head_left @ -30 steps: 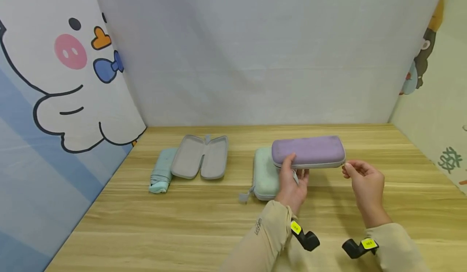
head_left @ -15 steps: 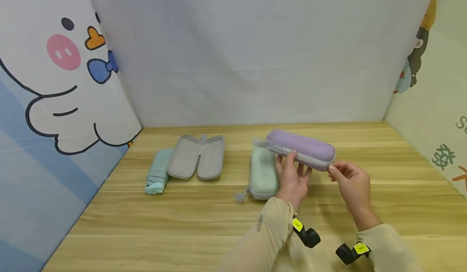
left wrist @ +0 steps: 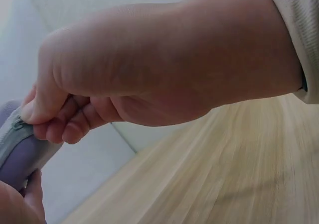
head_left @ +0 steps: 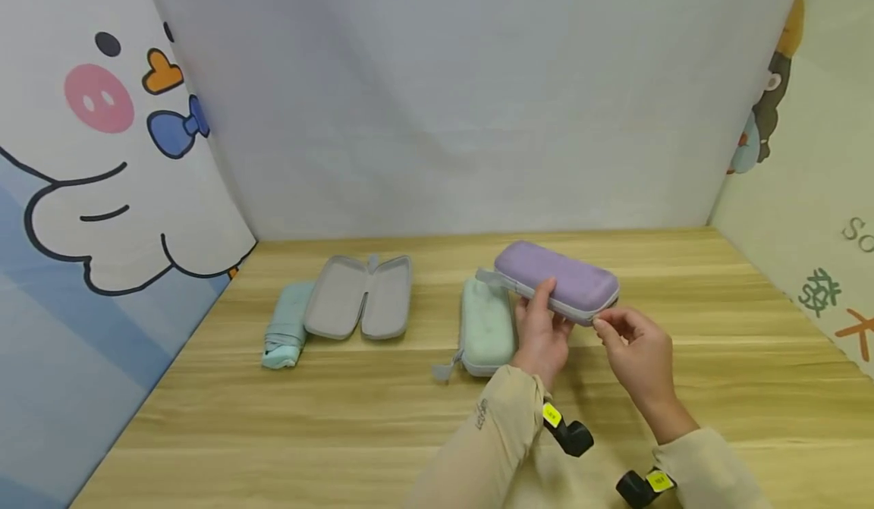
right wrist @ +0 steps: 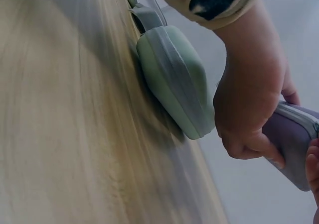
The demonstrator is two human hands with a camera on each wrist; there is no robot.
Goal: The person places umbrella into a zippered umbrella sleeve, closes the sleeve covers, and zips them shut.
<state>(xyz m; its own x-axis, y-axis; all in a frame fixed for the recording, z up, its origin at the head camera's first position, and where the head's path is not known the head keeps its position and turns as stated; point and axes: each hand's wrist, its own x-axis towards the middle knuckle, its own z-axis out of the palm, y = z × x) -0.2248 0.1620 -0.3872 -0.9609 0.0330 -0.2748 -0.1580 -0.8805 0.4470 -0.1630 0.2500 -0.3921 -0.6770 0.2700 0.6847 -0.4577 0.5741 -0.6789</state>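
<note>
A purple hard-shell zip case (head_left: 556,278) is held above the table, tilted, with a grey strap at its left end. My left hand (head_left: 543,342) grips it from below and the near side, thumb along its front. At its right end my right hand (head_left: 638,353) pinches the zipper pull between thumb and bent fingers; the left wrist view shows the right thumb (left wrist: 35,109) on the zipper (left wrist: 17,127). In the right wrist view the left hand (right wrist: 251,89) wraps the purple case (right wrist: 291,139). Behind the left hand lies a closed mint-green zip case (head_left: 488,327).
An open grey-lined zip case (head_left: 358,296) lies spread on the wooden table (head_left: 293,433) to the left. Beside it, partly overlapped, is a rolled teal bundle (head_left: 287,327) that looks like a folded umbrella. Printed cloth walls (head_left: 451,114) surround the table.
The purple case has turned so its right end points nearer me, and its strap now shows. My right hand has moved left with the zipper end. The table things stay put.
</note>
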